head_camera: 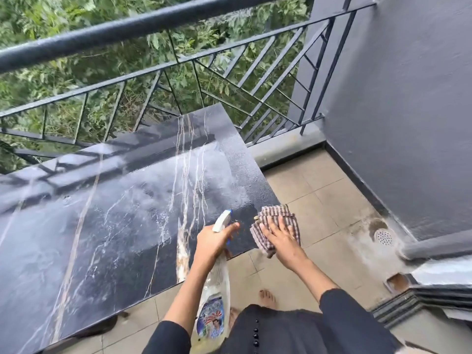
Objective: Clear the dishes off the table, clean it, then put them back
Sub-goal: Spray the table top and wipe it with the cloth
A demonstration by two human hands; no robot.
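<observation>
The left hand point(213, 240) is wrapped around the neck of a spray bottle point(215, 300), forefinger stretched along the white trigger head, whose nozzle points out over the tabletop point(102, 200). The bottle's clear body with its printed label hangs down beside the forearm, below the near edge of the tabletop. The right hand point(281, 238) lies flat with fingers spread on a folded striped cloth point(274, 213), pressing it down rather than gripping it. The cloth sits at the corner of the tabletop nearest the right hand, and part of it hangs past the edge. Both arms wear dark sleeves.

The tabletop is dark stone-patterned with pale veins, and much of its surface is misted and streaked with wet droplets and runs of liquid. Below it, a bare foot point(267, 297) stands on the beige floor tiles point(319, 200). A round floor drain point(384, 237) sits near the foot of the grey wall point(408, 98) on the right. Beyond the tabletop runs a black metal railing point(127, 29), with green foliage point(38, 21) behind it.
</observation>
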